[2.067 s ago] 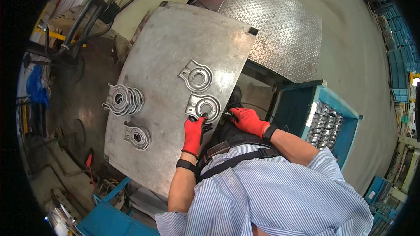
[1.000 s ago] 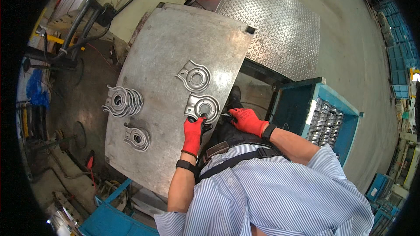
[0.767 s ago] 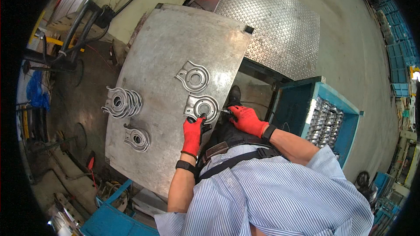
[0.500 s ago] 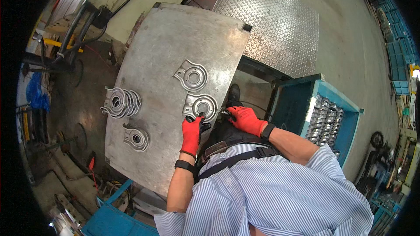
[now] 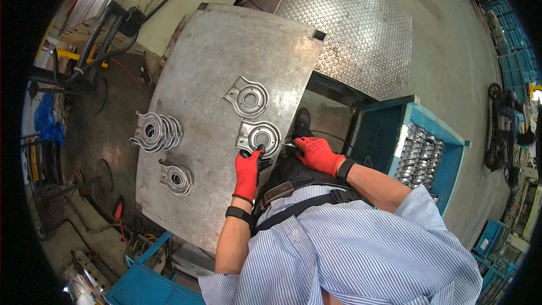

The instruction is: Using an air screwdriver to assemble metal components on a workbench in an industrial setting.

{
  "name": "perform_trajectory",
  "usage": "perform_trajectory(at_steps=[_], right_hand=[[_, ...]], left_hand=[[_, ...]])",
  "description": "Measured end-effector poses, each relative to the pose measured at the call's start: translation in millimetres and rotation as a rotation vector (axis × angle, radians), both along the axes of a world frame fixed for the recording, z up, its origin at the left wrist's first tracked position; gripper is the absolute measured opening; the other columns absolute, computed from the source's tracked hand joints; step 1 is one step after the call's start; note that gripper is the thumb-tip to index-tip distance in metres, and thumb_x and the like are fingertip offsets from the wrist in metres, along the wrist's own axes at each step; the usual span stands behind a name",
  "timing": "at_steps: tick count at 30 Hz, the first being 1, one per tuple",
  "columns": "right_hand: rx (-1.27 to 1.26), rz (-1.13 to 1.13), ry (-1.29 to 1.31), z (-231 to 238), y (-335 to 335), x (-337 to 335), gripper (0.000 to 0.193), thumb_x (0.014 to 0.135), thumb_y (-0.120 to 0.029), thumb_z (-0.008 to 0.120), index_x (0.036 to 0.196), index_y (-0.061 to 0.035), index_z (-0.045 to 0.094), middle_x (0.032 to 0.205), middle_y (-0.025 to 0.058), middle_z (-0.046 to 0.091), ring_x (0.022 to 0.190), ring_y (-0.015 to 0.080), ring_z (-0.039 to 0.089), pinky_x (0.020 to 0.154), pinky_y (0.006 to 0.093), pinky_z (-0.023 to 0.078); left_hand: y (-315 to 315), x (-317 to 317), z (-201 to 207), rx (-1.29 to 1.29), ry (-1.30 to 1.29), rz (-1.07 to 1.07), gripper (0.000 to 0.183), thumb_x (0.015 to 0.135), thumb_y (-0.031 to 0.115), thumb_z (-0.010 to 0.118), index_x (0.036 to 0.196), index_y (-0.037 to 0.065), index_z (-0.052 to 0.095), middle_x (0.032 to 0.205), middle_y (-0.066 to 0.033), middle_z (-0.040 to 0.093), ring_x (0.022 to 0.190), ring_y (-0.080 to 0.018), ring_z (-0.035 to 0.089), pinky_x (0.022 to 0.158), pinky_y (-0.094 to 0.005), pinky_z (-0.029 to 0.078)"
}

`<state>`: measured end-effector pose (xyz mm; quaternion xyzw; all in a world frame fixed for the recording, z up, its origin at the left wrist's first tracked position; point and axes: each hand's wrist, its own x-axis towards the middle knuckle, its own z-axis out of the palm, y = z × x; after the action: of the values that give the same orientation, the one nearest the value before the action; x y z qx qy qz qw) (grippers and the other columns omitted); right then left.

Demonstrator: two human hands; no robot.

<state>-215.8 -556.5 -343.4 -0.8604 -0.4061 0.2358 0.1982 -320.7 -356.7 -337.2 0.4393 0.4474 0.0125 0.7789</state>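
Observation:
A stamped metal bracket with a round ringed cup and a flat tab lies at the near right edge of the steel table. My left hand, in a red glove with black fingertips, grips its lower edge. Gloved the same way, my right hand is closed in a pinch around a thin metal-tipped tool, whose tip points at the bracket's right rim. Whether the tip touches is too small to tell. Just beyond lies a second bracket of the same shape.
Nested brackets stand in a row at the table's left, with another small pile nearer me. On my right, a blue bin holds rows of metal parts. A tread-plate platform lies beyond the table.
My hands and the brackets stay almost in place; the right hand shifts very slightly. At the far right, a dark wheeled object has moved farther up in the view.

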Motion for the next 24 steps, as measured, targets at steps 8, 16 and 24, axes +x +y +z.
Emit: perform_trajectory(at_steps=[8, 16, 24], right_hand=[[-0.059, 0.006, -0.006, 0.5, 2.0, -1.0, 0.034, 0.077, -0.026, 0.064, 0.103, -0.0069, 0.054, 0.090, 0.0157, 0.060, 0.086, 0.0335, 0.060, 0.071, 0.0442, 0.048], [0.280, -0.185, -0.066, -2.9, 0.9, -2.9, 0.042, 0.077, -0.025, 0.065, 0.113, -0.0062, 0.056, 0.101, 0.0161, 0.062, 0.094, 0.0351, 0.060, 0.080, 0.0435, 0.049], [0.364, -0.138, -0.083, -9.7, -2.1, -1.6, 0.043, 0.072, -0.019, 0.065, 0.111, -0.0032, 0.056, 0.094, 0.0180, 0.062, 0.086, 0.0357, 0.061, 0.073, 0.0436, 0.050]], left_hand=[[-2.6, -0.6, 7.3, 0.028, -0.017, 0.014, 0.010, 0.081, 0.006, 0.066, 0.085, -0.001, 0.060, 0.078, -0.0083, 0.063, 0.062, -0.0200, 0.063, 0.059, -0.0351, 0.058], [14.8, -7.2, -0.1, 0.250, 0.034, -0.197, 0.026, 0.082, 0.015, 0.066, 0.101, -0.002, 0.060, 0.085, -0.0107, 0.065, 0.071, -0.0218, 0.061, 0.064, -0.0345, 0.053], [65.2, -59.3, -35.6, 1.411, 0.123, -0.894, 0.038, 0.089, 0.026, 0.054, 0.115, -0.002, 0.054, 0.106, -0.0175, 0.059, 0.094, -0.0272, 0.055, 0.085, -0.0425, 0.043]])
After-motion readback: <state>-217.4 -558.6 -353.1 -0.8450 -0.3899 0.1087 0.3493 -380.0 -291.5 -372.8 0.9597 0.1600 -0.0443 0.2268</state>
